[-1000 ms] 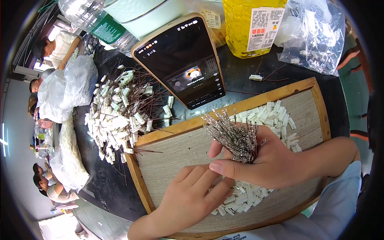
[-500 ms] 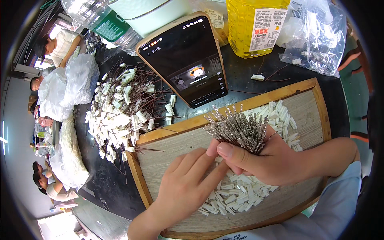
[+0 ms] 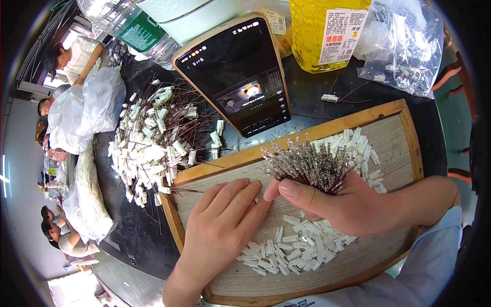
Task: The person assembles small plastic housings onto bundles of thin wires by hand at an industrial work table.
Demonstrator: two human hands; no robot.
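Observation:
My right hand [image 3: 332,204] is closed around a thick bundle of brown wires with silvery crimp terminals [image 3: 309,163], whose metal ends fan upward. Left of it, my left hand [image 3: 220,220] is held over the tray, palm down, fingers bent and drawn together. A small pale bit shows between its index finger and thumb; what it is I cannot make out. Below both hands, many loose white plastic connector housings [image 3: 291,250] lie in the wood-framed tray [image 3: 225,171]. More of these housings sit beyond my right hand, partly hidden by it.
Left of the tray is a heap of brown wires with white housings [image 3: 153,143]. A phone [image 3: 240,82] leans against a pale green container [image 3: 189,20]. Behind are a yellow jug [image 3: 327,36], a clear bottle [image 3: 133,30] and plastic bags [image 3: 404,51]. People [image 3: 76,56] sit at far left.
My left hand has moved left and away from the right hand, uncovering more housings. My right hand keeps the wire bundle, tilted slightly differently.

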